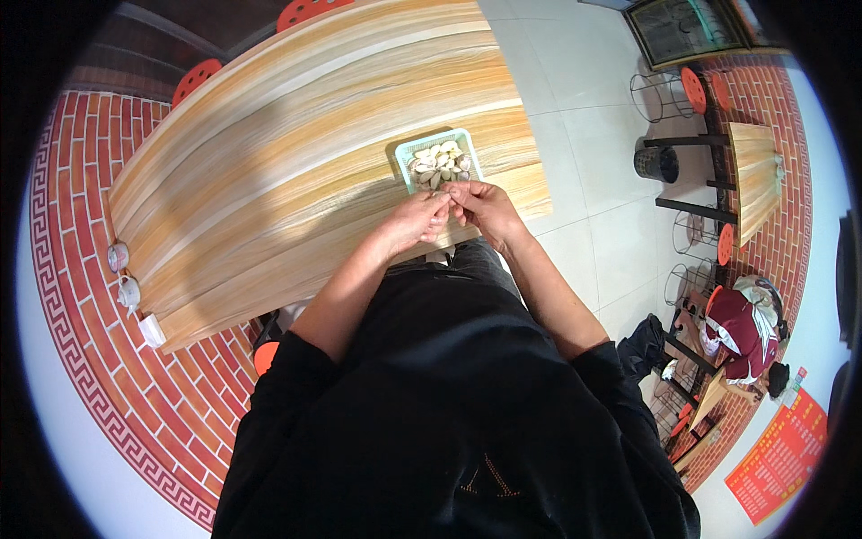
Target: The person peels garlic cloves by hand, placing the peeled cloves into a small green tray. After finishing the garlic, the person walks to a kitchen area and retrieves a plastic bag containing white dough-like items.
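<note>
A pale green plastic basket (402, 160) stands near the table's front right corner. In it lie many garlic cloves (441, 156), some pale and peeled, others in purplish or brownish skin. My left hand (421, 215) and my right hand (483, 207) meet at the fingertips just over the basket's near edge. Between the thumbs and fingers is a small pale thing, perhaps a garlic clove, mostly hidden by the fingers. The other fingers of both hands are curled.
The wood-grain table (323, 135) bears a white teapot (128, 294), a round container (118, 257) and a white box (152, 331) at its far left end. Orange stools (195, 81) stand behind it. Across the tiled floor are a black bin (656, 164) and a seated person (741, 333).
</note>
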Demonstrator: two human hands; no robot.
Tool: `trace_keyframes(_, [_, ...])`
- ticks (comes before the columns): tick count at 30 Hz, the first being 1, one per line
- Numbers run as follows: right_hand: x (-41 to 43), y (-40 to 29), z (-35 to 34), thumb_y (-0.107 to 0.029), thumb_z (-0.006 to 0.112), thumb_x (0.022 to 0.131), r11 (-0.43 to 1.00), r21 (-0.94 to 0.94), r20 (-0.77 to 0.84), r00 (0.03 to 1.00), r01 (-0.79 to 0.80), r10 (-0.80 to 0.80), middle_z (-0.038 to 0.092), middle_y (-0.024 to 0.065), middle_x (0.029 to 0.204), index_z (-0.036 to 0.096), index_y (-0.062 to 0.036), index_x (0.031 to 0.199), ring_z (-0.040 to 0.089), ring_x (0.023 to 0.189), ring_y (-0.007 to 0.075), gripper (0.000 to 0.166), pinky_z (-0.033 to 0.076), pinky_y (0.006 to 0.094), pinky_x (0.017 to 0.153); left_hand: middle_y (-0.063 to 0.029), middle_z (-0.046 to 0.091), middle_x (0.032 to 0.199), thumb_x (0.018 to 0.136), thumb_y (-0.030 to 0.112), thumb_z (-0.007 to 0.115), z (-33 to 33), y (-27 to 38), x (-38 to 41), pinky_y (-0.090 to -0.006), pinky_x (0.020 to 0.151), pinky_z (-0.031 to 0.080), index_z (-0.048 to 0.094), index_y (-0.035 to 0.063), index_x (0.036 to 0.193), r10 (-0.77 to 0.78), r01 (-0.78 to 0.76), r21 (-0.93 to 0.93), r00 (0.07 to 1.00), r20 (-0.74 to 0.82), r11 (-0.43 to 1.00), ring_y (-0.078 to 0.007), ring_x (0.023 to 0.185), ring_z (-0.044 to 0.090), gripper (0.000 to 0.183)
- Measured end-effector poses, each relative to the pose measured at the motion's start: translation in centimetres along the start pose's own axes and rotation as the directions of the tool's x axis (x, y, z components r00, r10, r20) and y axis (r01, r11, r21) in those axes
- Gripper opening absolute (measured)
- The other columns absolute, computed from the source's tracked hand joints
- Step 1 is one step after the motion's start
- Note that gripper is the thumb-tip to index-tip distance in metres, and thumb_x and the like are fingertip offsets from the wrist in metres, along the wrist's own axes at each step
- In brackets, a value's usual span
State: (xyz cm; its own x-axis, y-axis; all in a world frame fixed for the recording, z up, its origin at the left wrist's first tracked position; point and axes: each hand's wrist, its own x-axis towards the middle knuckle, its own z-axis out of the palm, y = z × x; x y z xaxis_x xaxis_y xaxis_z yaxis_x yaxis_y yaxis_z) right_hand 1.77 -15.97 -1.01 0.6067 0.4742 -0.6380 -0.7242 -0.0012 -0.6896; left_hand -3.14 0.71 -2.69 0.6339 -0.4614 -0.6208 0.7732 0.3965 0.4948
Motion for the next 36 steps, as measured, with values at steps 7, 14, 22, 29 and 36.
trace_keyframes(7, [-0.4, 1.6, -0.8, -0.011, 0.060, 0.093, 0.997, 0.075, -0.145, 0.989, 0.018, -0.007, 0.063, 0.0045, 0.077, 0.065, 0.0037, 0.104, 0.056, 0.064, 0.0107, 0.019, 0.050, 0.0238, 0.061, 0.0059, 0.029, 0.057, 0.103, 0.038, 0.037, -2.6, -2.3, -1.0, -0.0232, 0.040, 0.018, 0.040, 0.0112, 0.071, 0.023, -0.015, -0.080, 0.995, 0.099, 0.997, -0.0061, 0.045, 0.021, 0.042])
trace_keyframes(14, [2.3, -0.5, -1.6, -0.010, 0.060, 0.093, 0.902, -0.364, -0.304, 0.886, 0.232, -0.350, 0.066, 0.0097, 0.090, 0.059, 0.0059, 0.117, 0.061, 0.070, 0.0118, 0.029, 0.052, 0.0247, 0.064, 0.0064, 0.030, 0.057, 0.102, 0.042, 0.039, -5.5, -3.1, -3.1, -0.0223, 0.042, 0.019, 0.040, 0.0141, 0.071, 0.081, -0.112, -0.280, 0.989, -0.122, 0.953, -0.0055, 0.047, 0.023, 0.042])
trace_keyframes(22, [1.7, -1.1, -0.7, -0.014, 0.068, 0.082, 0.291, -0.954, -0.120, 0.806, 0.068, -0.580, 0.068, 0.0077, 0.093, 0.073, -0.0086, 0.094, 0.065, 0.078, 0.0227, 0.013, 0.052, 0.0313, 0.070, 0.0064, 0.032, 0.059, 0.101, 0.042, 0.041, -5.5, -3.0, -3.6, -0.0218, 0.044, 0.021, 0.041, 0.0142, 0.074, 0.095, -0.155, -0.322, 0.976, -0.195, 0.934, -0.0054, 0.049, 0.025, 0.039])
trace_keyframes(29, [3.5, 0.4, 1.3, -0.024, 0.073, 0.073, -0.179, -0.937, 0.349, 0.849, 0.301, -0.398, 0.067, 0.0077, 0.085, 0.071, -0.0089, 0.083, 0.063, 0.087, 0.0257, 0.018, 0.051, 0.0374, 0.076, 0.0063, 0.031, 0.058, 0.102, 0.042, 0.040, -5.7, -3.2, -3.2, -0.0227, 0.044, 0.021, 0.040, 0.0142, 0.073, 0.102, -0.168, -0.377, 0.977, -0.189, 0.911, -0.0058, 0.048, 0.025, 0.040])
trace_keyframes(36, [5.2, 1.0, 2.7, -0.031, 0.072, 0.074, -0.214, -0.954, 0.271, 0.904, 0.208, -0.329, 0.068, 0.0097, 0.086, 0.069, -0.0122, 0.089, 0.063, 0.088, 0.0270, 0.024, 0.049, 0.0387, 0.079, 0.0061, 0.030, 0.057, 0.102, 0.042, 0.038, -6.1, -3.6, -2.9, -0.0233, 0.043, 0.021, 0.039, 0.0141, 0.072, 0.119, -0.189, -0.417, 0.975, -0.188, 0.889, -0.0061, 0.047, 0.025, 0.041])
